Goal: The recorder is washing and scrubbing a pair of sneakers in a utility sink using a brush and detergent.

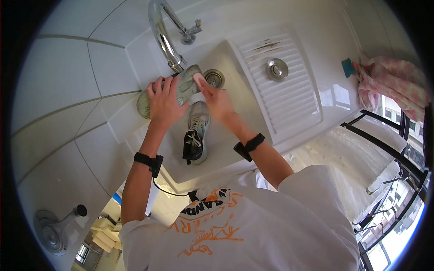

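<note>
My left hand [165, 104] grips a shoe [183, 86] turned with its pale greenish sole upward, at the top left of the sink [239, 151]. My right hand [218, 101] pinches a small pink scrubbing item [199, 80] against the sole's right end; its exact kind is unclear. A second shoe [194, 140], grey and black with pale laces, stands in the basin below the held one. A metal drain [214, 79] shows just right of the held shoe.
A curved chrome faucet [165, 40] rises behind the basin. A ribbed washboard [289, 104] with a metal stopper [277, 69] is at the right. A pink cloth [391, 86] hangs at far right beside a black-framed window [384, 126]. Tiled wall [58, 72] borders the left.
</note>
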`<state>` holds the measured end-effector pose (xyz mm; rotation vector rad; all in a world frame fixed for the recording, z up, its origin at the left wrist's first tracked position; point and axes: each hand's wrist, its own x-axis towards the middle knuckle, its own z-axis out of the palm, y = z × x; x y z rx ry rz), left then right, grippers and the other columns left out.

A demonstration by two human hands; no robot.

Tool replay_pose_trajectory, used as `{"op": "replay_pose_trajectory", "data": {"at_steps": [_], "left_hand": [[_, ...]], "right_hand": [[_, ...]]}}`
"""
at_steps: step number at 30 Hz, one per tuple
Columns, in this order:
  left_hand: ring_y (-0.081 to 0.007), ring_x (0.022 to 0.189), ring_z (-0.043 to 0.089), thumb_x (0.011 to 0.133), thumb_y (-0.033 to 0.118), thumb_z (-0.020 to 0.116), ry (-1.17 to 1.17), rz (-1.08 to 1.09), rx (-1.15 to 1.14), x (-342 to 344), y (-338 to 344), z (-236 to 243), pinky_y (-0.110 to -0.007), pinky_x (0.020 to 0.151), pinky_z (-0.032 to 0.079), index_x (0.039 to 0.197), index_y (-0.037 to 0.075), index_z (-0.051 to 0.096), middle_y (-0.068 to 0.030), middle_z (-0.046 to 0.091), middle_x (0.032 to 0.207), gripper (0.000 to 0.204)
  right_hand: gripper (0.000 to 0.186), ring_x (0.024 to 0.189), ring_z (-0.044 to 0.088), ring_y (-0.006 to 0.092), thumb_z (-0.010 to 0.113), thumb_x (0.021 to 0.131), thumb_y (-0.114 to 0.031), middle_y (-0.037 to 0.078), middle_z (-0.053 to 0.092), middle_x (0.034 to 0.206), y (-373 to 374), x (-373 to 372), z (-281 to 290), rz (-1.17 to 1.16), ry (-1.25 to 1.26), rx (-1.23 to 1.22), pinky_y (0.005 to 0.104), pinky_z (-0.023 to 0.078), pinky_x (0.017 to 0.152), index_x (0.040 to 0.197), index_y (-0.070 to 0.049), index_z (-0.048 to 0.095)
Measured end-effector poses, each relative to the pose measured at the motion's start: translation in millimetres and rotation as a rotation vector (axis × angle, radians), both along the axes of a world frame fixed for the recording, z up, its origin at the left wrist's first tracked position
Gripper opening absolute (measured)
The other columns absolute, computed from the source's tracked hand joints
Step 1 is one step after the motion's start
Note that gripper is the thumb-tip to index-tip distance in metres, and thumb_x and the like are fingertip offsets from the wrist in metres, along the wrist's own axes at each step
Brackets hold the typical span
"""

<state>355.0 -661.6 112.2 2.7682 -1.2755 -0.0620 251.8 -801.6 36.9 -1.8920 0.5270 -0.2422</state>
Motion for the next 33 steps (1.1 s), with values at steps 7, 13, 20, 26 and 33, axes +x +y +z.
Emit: {"op": "replay_pose_trajectory", "data": {"at_steps": [7, 13, 20, 26, 33], "left_hand": [[-0.0279, 0.122, 0.042, 0.063, 0.032, 0.082, -0.009, 0.0, -0.008, 0.0, -2.0, -0.5, -0.05, 0.107, 0.027, 0.13, 0.008, 0.05, -0.0052, 0.051, 0.126, 0.078], [-0.0294, 0.12, 0.044, 0.061, 0.027, 0.08, -0.008, 0.02, -0.001, 1.0, 3.3, -3.2, -0.05, 0.106, 0.028, 0.128, 0.009, 0.051, -0.0061, 0.052, 0.124, 0.075], [-0.028, 0.12, 0.043, 0.062, 0.033, 0.081, -0.031, -0.023, -0.01, 0.9, -3.3, 1.6, -0.051, 0.105, 0.028, 0.127, 0.008, 0.052, -0.0058, 0.051, 0.123, 0.075], [-0.029, 0.12, 0.043, 0.064, 0.035, 0.08, 0.012, 0.025, 0.088, 2.4, 3.6, -7.7, -0.052, 0.105, 0.029, 0.124, 0.007, 0.054, -0.007, 0.051, 0.124, 0.072], [-0.0279, 0.116, 0.046, 0.062, 0.031, 0.081, -0.031, -0.01, 0.028, 8.0, -6.5, -1.0, -0.052, 0.107, 0.027, 0.131, 0.01, 0.05, -0.0055, 0.051, 0.124, 0.079]], "right_hand": [[0.033, 0.069, 0.065, 0.0389, 0.058, 0.096, -0.025, 0.02, 0.066, 0.079, 10.5, -2.0, 11.8, 0.012, 0.032, 0.024, 0.0432, 0.052, 0.063, 0.129, -0.02, 0.063], [0.033, 0.072, 0.065, 0.0397, 0.059, 0.095, -0.026, 0.02, 0.066, 0.081, -13.0, 14.8, -22.1, -0.183, 0.05, 0.138, 0.0422, 0.053, 0.067, 0.127, -0.019, 0.064], [0.03, 0.071, 0.067, 0.0337, 0.061, 0.096, -0.027, 0.02, 0.067, 0.082, 4.9, 33.4, -17.4, -0.184, 0.084, 0.049, 0.0349, 0.051, 0.066, 0.124, -0.02, 0.067], [0.031, 0.069, 0.065, 0.0197, 0.059, 0.097, -0.025, 0.02, 0.068, 0.081, -8.5, 34.8, -12.2, -0.236, 0.171, 0.195, 0.0336, 0.051, 0.068, 0.124, -0.011, 0.066], [0.031, 0.058, 0.06, 0.0316, 0.055, 0.097, -0.025, 0.021, 0.061, 0.07, -20.0, 50.6, -46.2, -0.236, -0.012, 0.231, 0.0373, 0.05, 0.063, 0.124, -0.014, 0.066]]}}
